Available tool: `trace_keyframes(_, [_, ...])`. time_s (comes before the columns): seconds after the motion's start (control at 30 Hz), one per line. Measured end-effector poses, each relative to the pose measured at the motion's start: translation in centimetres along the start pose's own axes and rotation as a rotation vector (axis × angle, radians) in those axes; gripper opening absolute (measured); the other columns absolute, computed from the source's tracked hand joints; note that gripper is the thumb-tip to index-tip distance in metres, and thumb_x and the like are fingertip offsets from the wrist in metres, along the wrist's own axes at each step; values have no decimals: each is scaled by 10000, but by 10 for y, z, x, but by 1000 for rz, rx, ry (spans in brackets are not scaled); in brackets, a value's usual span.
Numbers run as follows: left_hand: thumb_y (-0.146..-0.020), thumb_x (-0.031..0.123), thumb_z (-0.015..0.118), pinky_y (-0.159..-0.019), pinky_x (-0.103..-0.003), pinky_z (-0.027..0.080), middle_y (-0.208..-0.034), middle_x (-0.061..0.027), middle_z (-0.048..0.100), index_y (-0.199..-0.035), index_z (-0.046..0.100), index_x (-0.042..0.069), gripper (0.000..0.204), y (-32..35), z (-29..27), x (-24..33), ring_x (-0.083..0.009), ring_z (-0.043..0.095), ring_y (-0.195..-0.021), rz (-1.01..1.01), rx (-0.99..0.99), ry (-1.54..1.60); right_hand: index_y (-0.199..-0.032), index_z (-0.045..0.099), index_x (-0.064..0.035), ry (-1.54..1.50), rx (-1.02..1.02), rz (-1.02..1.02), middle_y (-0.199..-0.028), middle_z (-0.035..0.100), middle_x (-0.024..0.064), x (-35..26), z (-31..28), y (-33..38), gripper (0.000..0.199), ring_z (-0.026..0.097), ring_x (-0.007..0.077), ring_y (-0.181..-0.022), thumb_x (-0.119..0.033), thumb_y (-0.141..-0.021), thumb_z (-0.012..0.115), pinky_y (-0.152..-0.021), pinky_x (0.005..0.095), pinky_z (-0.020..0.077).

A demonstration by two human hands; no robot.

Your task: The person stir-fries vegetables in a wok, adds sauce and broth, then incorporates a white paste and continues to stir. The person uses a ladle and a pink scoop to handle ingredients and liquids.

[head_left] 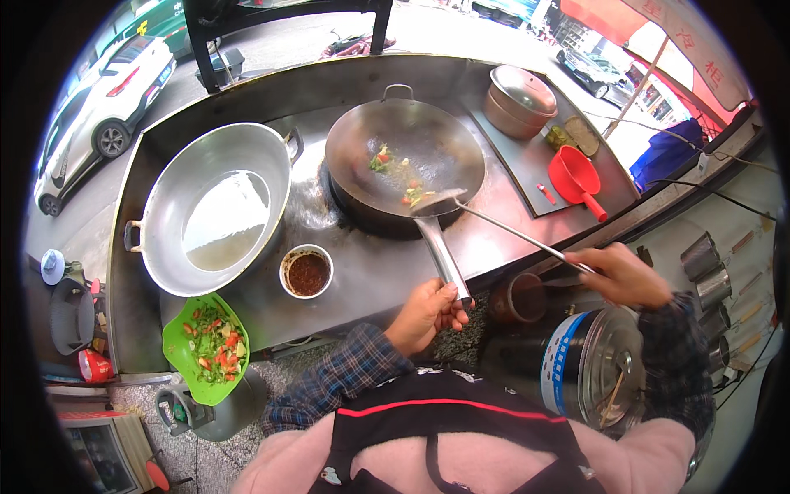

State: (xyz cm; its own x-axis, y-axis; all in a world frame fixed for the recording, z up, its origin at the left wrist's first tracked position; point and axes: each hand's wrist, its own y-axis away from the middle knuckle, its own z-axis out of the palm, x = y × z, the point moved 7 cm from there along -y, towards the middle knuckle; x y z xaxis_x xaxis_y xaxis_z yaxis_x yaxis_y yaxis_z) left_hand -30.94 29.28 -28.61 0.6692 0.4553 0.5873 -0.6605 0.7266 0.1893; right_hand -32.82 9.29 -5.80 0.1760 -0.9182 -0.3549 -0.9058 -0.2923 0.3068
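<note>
A wok [448,156] sits on the burner at the middle of the steel stove, with a little chopped green and red vegetable [381,159] inside. My left hand [429,315] is closed round the end of the wok's long metal handle. In my right hand [615,276] is the long handle of a wok spatula [527,239]. Its blade reaches over the wok's near rim, beside some of the chopped pieces. A white bowl of dark red-brown sauce [306,273] stands left of the wok handle.
Left of the wok stands a large aluminium pot [156,198] with liquid inside. A green basin [174,339] of chopped vegetables is at the stove's near left edge. At the right are a lidded pot [520,103] and a red plastic ladle [573,174]. A black-and-silver drum [576,362] stands by my right arm.
</note>
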Motion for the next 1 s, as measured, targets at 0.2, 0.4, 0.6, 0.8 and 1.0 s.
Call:
trace_keyframes(0.2, [-972, 286, 564, -637, -285, 571, -1064, -168, 644, -1179, 524, 4, 353, 4, 0, 3, -166, 646, -736, -10, 29, -33, -1289, 538, 14, -372, 127, 105, -636, 545, 45, 70, 72, -100, 379, 498, 103, -433, -94, -926, 558, -408, 259, 417])
trace_keyframes(0.4, [-991, 296, 526, -676, -281, 572, -1126, -177, 622, -1228, 495, -6, 384, 21, 5, 8, -182, 664, -829, -60, -7, -56, -1308, 464, 10, -1102, 282, 281, -722, 564, 56, 78, 115, -134, 383, 512, 83, -523, -119, -952, 516, -424, 216, 420])
trace_keyframes(0.6, [-971, 297, 568, -691, -284, 578, -1156, -192, 617, -1267, 480, -4, 431, 24, 12, 9, -197, 669, -857, 7, 6, -123, -1305, 458, 3, -1665, 95, 206, -795, 551, 86, 73, 144, -158, 356, 467, 68, -546, -115, -973, 514, -421, 175, 369])
trace_keyframes(0.8, [-974, 284, 563, -725, -310, 565, -1140, -169, 620, -1232, 494, 17, 377, 20, 11, 4, -194, 645, -872, 57, 46, -2, -1342, 454, 34, -989, 223, 35, -690, 554, 62, 48, 134, -196, 431, 513, 98, -505, -118, -946, 532, -397, 231, 406])
trace_keyframes(1.0, [-988, 273, 541, -695, -302, 521, -1049, -127, 626, -1177, 519, 36, 304, 16, 7, -3, -160, 596, -787, 95, 104, -5, -1304, 531, -49, -495, -27, -99, -608, 577, 98, 83, 131, -107, 414, 580, 149, -530, -96, -897, 585, -455, 326, 451])
